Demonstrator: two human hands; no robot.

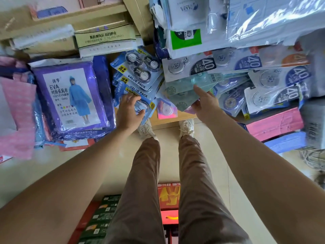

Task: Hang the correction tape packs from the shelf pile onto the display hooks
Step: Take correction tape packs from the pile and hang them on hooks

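Correction tape packs lie piled on a low shelf. A stack of blue "VALUE PACK" packs sits at the centre left. My left hand grips the nearest blue pack of that stack at its front end. To the right lie grey and teal packs marked "40", spread in a loose heap. My right hand holds a teal pack from that heap, its index finger stretched out over the pack's top. No display hooks are in view.
A purple raincoat package lies left of the blue stack, with pink packets beyond it. Pink and blue paper reams sit at the right. Plastic-wrapped goods hang above. Boxes stand on the tiled floor by my feet.
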